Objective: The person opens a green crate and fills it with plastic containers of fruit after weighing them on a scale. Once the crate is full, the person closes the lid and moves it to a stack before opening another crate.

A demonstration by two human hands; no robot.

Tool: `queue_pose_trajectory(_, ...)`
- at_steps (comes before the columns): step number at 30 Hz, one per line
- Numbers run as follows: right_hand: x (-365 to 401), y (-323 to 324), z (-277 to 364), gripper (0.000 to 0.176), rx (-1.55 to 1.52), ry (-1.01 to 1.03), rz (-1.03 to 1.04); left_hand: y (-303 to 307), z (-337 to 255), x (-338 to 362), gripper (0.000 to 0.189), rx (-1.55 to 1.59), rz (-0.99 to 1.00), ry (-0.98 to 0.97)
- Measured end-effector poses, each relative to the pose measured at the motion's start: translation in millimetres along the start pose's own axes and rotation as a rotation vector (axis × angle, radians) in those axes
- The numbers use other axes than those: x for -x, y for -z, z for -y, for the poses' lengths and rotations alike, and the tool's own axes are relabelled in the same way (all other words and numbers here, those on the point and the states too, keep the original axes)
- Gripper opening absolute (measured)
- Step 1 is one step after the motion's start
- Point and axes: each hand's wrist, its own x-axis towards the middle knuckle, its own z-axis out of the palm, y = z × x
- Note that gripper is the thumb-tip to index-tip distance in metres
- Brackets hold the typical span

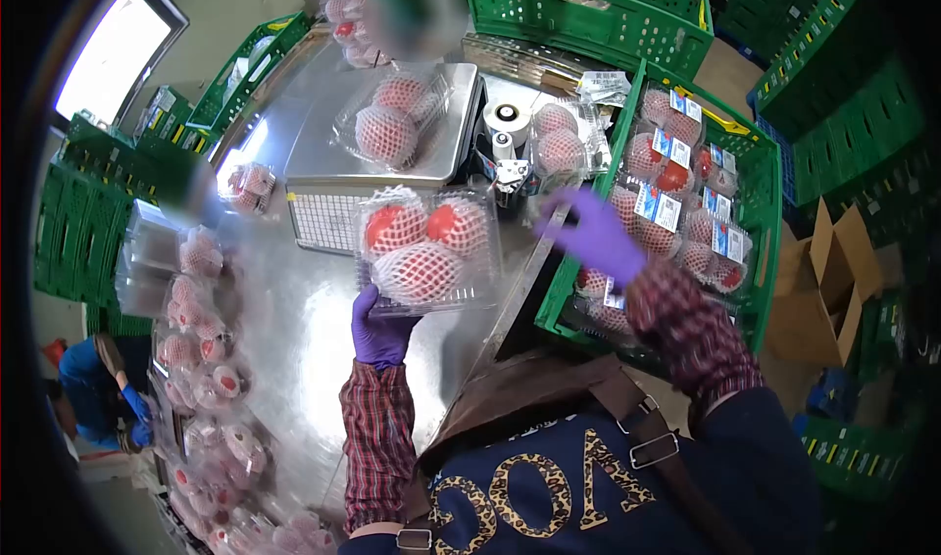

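Note:
My left hand (380, 336), in a purple glove, grips the near edge of a clear plastic clamshell (487, 279). Inside it sit three red fruits (420, 272) in white foam nets, held above the metal table (323, 349). My right hand (588, 230), also gloved in purple, is over the table's right edge beside the green crate. Its fingertips are blurred, and I cannot make out whether anything is in them. Just beyond it stand a label roll (507, 116) and another pack of netted fruit (561, 150).
A scale (463, 90) bears one fruit pack (386, 134). Labelled packs fill the green crate (774, 193) at right. Along the table's left side lie several netted fruits (201, 305) and stacked clear trays (147, 261). A cardboard box (818, 295) stands right; another person (98, 379) is far left.

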Motion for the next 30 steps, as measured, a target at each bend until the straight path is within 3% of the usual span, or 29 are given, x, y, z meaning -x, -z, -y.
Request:
queue_pose_trajectory(1, -21.6, 7.4, -16.1, 0.031, 0.264, -0.003, -0.159, 3.0, -0.1, 5.2, 0.064, -0.039, -0.038, -0.047)
queue_pose_trajectory(3, -54.7, -6.6, -57.6, 0.033, 0.63, 0.193, -0.367, 11.3, 5.0, 9.2, 0.063, -0.054, -0.08, -0.03)
queue_pose_trajectory(6, -76.6, -23.9, -67.1, 0.025, 0.759, -0.188, 0.096, 3.4, 11.1, 14.6, 0.065, -0.109, -0.103, -0.071)
queue_pose_trajectory(7, -71.8, -15.0, -50.5, 0.02, 0.751, -0.167, 0.061, 4.1, 12.3, 14.8, 0.066, -0.136, -0.091, -0.086)
queue_pose_trajectory(9, -65.8, 12.5, -35.2, 0.019, 0.358, -0.175, 0.036, -10.3, 10.8, 15.9, 0.069, -0.208, -0.089, -0.135)
queue_pose_trajectory(12, -40.6, 22.8, 37.4, 0.021, -0.345, -0.074, 0.065, -24.4, 15.9, 8.1, 0.066, -0.276, -0.075, -0.138)
queue_pose_trajectory(13, -32.1, 17.0, 61.7, 0.02, -0.347, -0.091, 0.153, -34.8, 18.9, 4.1, 0.065, -0.268, -0.044, -0.139)
queue_pose_trajectory(15, -24.3, 0.8, 67.8, 0.033, 0.291, 0.177, 0.063, -49.2, 27.3, -3.1, 0.064, -0.222, -0.006, -0.122)
queue_pose_trajectory(18, 6.2, 19.1, 42.2, 0.048, 0.019, 0.0, -0.4, -68.6, 33.4, -8.0, 0.061, -0.151, 0.047, -0.077)
queue_pose_trajectory(21, 51.2, 15.3, 10.2, 0.057, -1.412, -0.369, -0.256, -103.6, 60.1, -21.3, 0.062, -0.175, 0.181, -0.051)
queue_pose_trajectory(22, 66.0, 27.0, 0.0, 0.052, -1.702, -0.498, -0.238, -127.1, 65.4, -22.0, 0.071, -0.296, 0.236, -0.075)
queue_pose_trajectory(23, 59.6, 36.8, -22.7, 0.052, -1.514, -0.26, -0.233, -146.1, 69.1, -22.7, 0.086, -0.294, 0.355, -0.088)
queue_pose_trajectory(25, 97.9, 82.4, -103.2, 0.035, -1.733, -0.265, -0.535, -138.6, 75.9, -29.5, 0.096, -0.35, 0.455, 0.034)
queue_pose_trajectory(26, 110.8, 111.1, -131.2, 0.035, -1.363, -0.135, -0.565, -136.1, 68.7, -30.3, 0.098, -0.431, 0.429, 0.074)
queue_pose_trajectory(28, 139.6, 167.5, -183.7, 0.035, -0.539, -0.015, -0.76, -104.3, 57.2, -30.2, 0.084, -0.43, 0.296, 0.094)
queue_pose_trajectory(29, 130.0, 201.1, -156.7, 0.042, -0.51, -0.424, -0.891, -78.7, 51.0, -26.8, 0.077, -0.408, 0.176, 0.11)
queue_pose_trajectory(30, 114.3, 201.3, -137.4, 0.045, -0.479, -0.157, -0.974, -45.7, 49.3, -23.7, 0.064, -0.384, 0.042, 0.074)
